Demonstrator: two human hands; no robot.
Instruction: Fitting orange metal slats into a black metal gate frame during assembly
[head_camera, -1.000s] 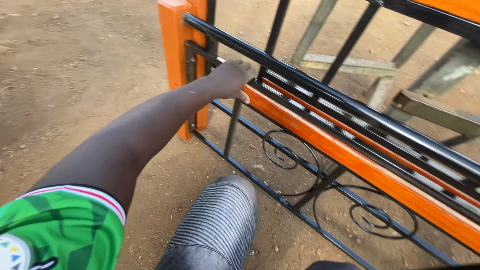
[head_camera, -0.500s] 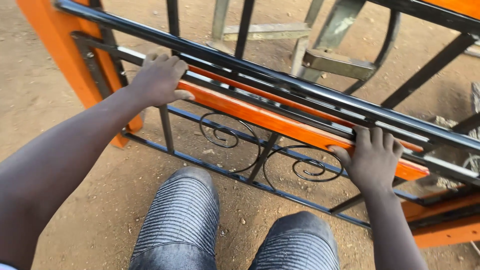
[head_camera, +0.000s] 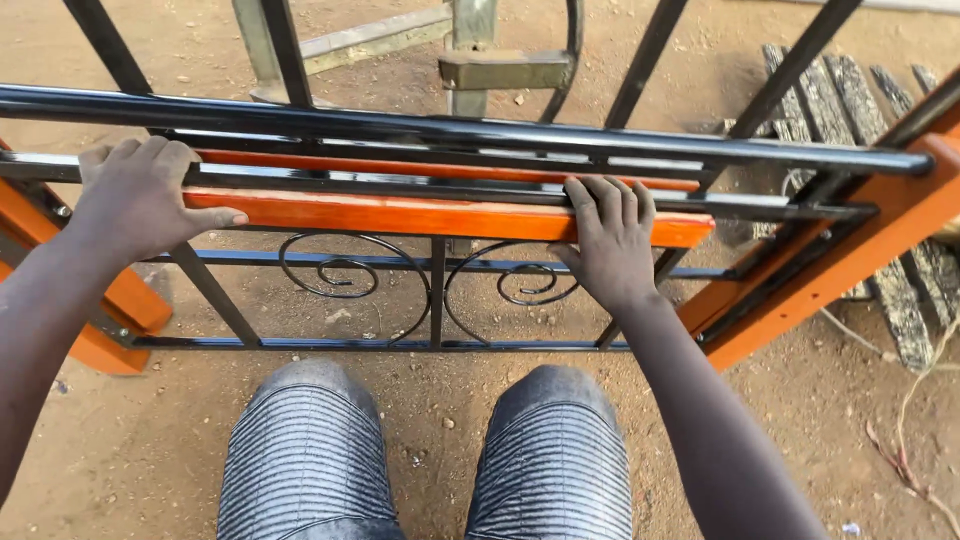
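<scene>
A black metal frame with scrolled ironwork stands on bare earth in front of my knees. An orange wooden rail runs across it, below a glossy black top bar. My left hand grips the rail's left end, thumb lying along its front face. My right hand rests on the rail near its right end, fingers curled over the top edge. Both hands are closed on the same rail.
Orange wooden posts stand at the left and right ends of the frame. Weathered grey planks lie on the ground at the right. A greenish metal frame stands behind. My grey ribbed trouser knees are below.
The view has swung right and squared up to the frame. My left hand kept its hold on the rail's left end, and my right hand came onto the rail and shifted along it.
</scene>
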